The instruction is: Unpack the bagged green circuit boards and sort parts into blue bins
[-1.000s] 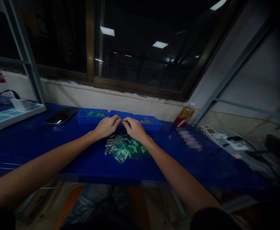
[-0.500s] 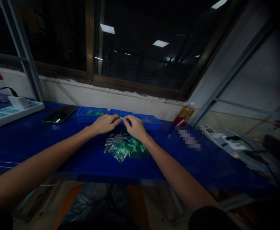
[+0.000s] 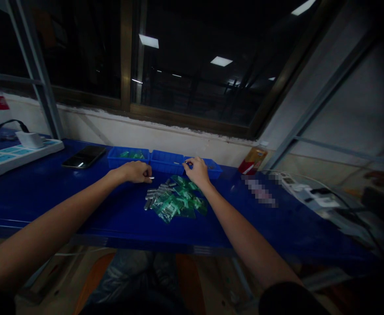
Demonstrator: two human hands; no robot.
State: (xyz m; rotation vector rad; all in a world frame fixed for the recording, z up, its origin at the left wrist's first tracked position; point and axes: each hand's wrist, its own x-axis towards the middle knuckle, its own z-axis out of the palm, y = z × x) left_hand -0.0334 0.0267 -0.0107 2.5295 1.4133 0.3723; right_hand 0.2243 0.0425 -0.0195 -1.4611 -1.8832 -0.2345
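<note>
On the blue table [image 3: 47, 192] lies a heap of small green boards [image 3: 178, 203] with several little metal parts [image 3: 152, 196] at its left side. My left hand [image 3: 135, 171] rests curled on the table left of the heap, pinching a small pale metal part at its fingertips. My right hand [image 3: 196, 169] is raised behind the heap at the rim of the right blue tray [image 3: 211, 168], its fingers pinched on a small metal part.
Three blue trays stand in a row by the wall, the left blue tray [image 3: 128, 157] holding green pieces, the middle blue tray [image 3: 167, 159] beside it. A dark phone [image 3: 84, 157] lies left. A white power strip [image 3: 14, 154], a bottle [image 3: 252, 159] and another strip [image 3: 310, 190] are near.
My hands, joined over the heap before, have parted. The right hand moved back and right to the tray rim; the left drew left and down to the table.
</note>
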